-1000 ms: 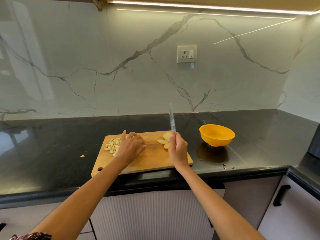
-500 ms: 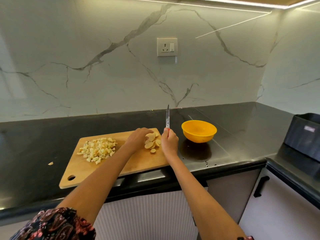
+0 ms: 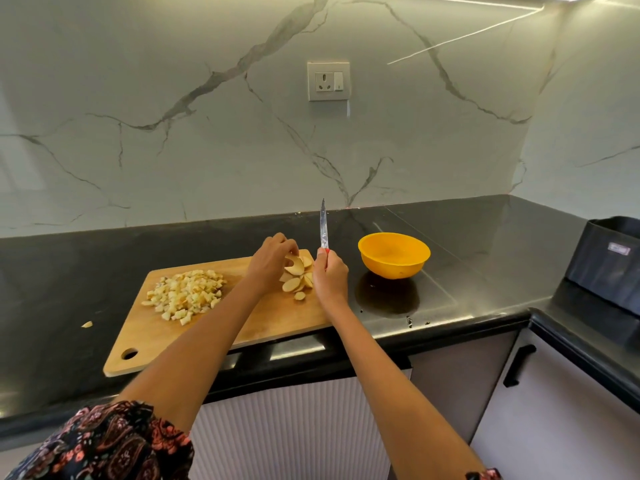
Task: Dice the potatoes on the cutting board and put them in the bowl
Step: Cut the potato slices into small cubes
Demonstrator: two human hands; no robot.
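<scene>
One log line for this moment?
left hand: gathers potato slices | right hand: holds knife upright | bowl: empty

Yellow-orange bowl [image 3: 394, 254]. Tan wood board [image 3: 263, 320]. Pale yellow dice [image 3: 185, 294], slices [image 3: 297, 274] pale with brownish skin edges. Knife [image 3: 323, 228]: silver blade, red handle. Glossy black counter [image 3: 485, 244]. White marble wall [image 3: 173, 116], grey veins. Dark floral sleeve [image 3: 104, 445], red-pink paisley.
</scene>
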